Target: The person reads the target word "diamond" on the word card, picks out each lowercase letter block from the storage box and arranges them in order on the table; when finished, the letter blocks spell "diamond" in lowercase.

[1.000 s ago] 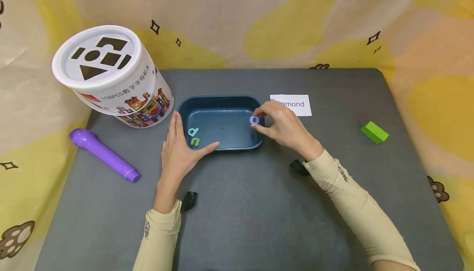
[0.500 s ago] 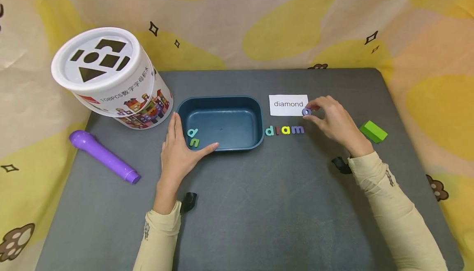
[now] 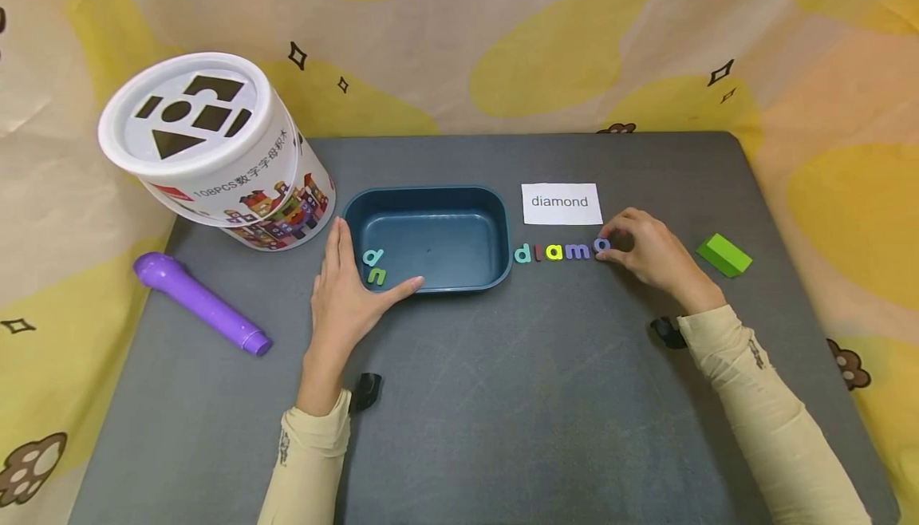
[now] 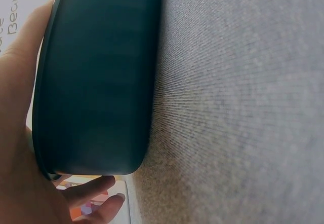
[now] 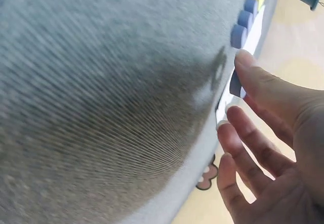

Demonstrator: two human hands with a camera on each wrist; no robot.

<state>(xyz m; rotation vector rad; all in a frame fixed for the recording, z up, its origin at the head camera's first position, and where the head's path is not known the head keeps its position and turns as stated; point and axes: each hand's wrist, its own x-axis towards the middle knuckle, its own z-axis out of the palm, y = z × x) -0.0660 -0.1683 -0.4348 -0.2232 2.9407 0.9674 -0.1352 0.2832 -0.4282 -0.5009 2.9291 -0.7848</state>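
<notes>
Right hand [image 3: 649,254]: thumb and fingers pinch a purple letter o [image 3: 601,251], ending the letter row [image 3: 559,253] d, i, a, m, toward the tabletop's [image 3: 474,381] far edge; contact beneath is unclear.
Left hand [image 3: 343,301]: fingers straight, thumb spread, against the blue tray [image 3: 438,250], covering its near left corner.
Card [image 3: 562,216]: "diamond", beyond the row.
Tub [image 3: 230,162]: hides the tabletop's far left corner.
Right wrist view: thumb partly covers the o; tray cut off.
</notes>
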